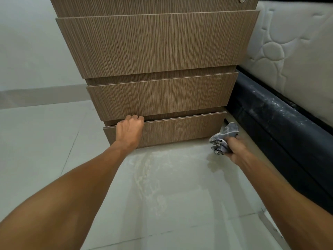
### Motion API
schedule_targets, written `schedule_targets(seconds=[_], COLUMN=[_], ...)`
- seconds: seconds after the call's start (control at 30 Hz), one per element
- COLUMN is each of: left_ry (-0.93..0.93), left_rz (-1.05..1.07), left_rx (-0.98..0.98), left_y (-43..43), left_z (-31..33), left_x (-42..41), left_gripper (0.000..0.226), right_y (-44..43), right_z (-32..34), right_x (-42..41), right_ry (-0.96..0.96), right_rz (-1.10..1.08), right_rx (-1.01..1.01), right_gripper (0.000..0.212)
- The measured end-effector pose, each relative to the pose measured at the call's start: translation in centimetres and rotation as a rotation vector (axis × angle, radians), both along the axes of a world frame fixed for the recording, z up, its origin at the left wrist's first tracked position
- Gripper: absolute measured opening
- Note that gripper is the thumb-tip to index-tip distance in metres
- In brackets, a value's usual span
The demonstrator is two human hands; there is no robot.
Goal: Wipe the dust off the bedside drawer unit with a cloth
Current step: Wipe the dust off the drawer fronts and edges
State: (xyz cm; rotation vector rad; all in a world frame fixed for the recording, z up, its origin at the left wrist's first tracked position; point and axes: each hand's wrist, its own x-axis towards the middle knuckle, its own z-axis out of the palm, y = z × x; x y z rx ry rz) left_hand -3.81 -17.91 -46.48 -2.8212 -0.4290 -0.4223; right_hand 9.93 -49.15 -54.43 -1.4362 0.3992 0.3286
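The bedside drawer unit [158,46] is brown wood grain with several stacked drawer fronts, filling the upper middle of the view. My left hand [129,129] curls its fingers over the top edge of the bottom drawer [180,129], near its left end. My right hand [234,149] holds a crumpled grey cloth [223,138] just off the unit's lower right corner, close to the floor. The cloth is not touching the drawer front.
A white quilted mattress [295,56] on a dark, dust-streaked bed base [275,120] runs along the right. Pale floor tiles [45,150] spread below, with a smeared dusty patch [153,170] in front of the unit. A pale wall [32,47] stands at left.
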Motion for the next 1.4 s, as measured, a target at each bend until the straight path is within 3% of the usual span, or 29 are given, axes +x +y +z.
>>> schedule_targets(seconds=[0.1, 0.33, 0.5, 0.6, 0.87, 1.4], left_ry=[0.038, 0.079, 0.011, -0.02, 0.028, -0.068], left_rz=[0.018, 0.012, 0.061, 0.094, 0.137, -0.02], left_rx=[0.028, 0.044, 0.013, 0.01, 0.018, -0.033], left_y=[-0.1, 0.1, 1.8, 4.4, 8.3, 10.8], left_z=[0.4, 0.6, 0.1, -0.5, 0.8, -0.4], left_x=[0.4, 0.5, -1.3, -3.6, -5.2, -5.4], left_gripper=[0.011, 0.019, 0.011, 0.018, 0.015, 0.023], right_y=[0.4, 1.1, 2.5, 4.3, 13.2, 29.2], right_z=[-0.4, 0.1, 3.1, 3.4, 4.3, 1.1], right_x=[0.5, 1.0, 0.4, 0.8, -1.1, -12.0], right_ry=[0.042, -0.01, -0.134, -0.173, -0.304, -0.506], right_rz=[0.022, -0.153, -0.294, -0.309, -0.447, -0.142], right_rx=[0.125, 0.172, 0.136, 0.144, -0.019, -0.085], right_gripper=[0.045, 0.035, 0.04, 0.045, 0.033, 0.034])
